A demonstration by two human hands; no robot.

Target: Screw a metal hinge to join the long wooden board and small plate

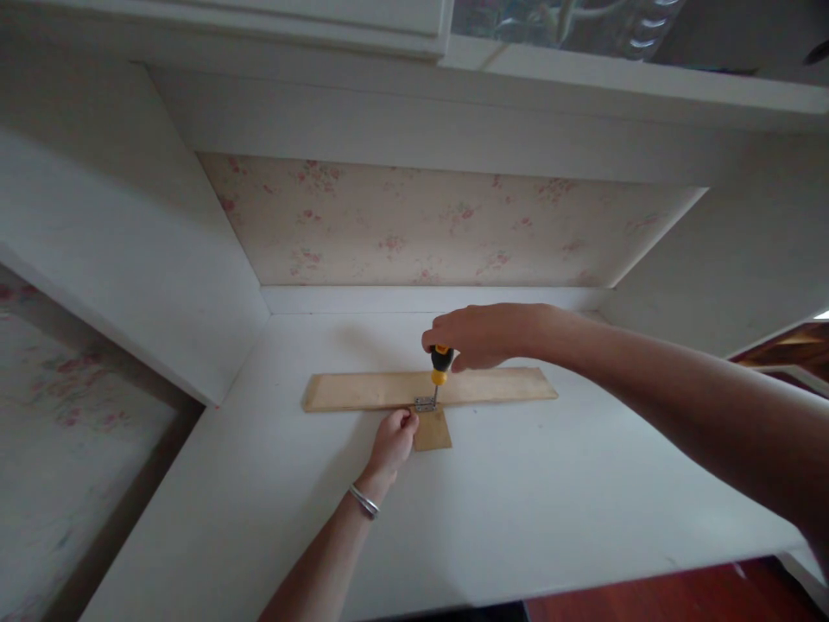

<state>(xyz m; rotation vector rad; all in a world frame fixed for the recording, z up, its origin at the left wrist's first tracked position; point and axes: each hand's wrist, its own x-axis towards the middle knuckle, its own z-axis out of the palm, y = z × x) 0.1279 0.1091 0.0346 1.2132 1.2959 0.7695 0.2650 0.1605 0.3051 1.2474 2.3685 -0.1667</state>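
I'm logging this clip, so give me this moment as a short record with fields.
surface: white desk, floral back panel
workpiece: long wood strip with a short wood piece below it, a metal hinge where they meet
right hand: grips a screwdriver upright, tip at the hinge
left hand: fingertips at the hinge, beside the short piece
left wrist: metal bracelet

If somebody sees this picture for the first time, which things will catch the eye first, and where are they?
At the centre, the right hand holds a screwdriver with a yellow and black handle upright, its tip down on a small metal hinge. The hinge lies on a long wooden strip on the white surface. The left hand, with a bracelet at the wrist, pinches the hinge from the near side, beside a small wooden piece.
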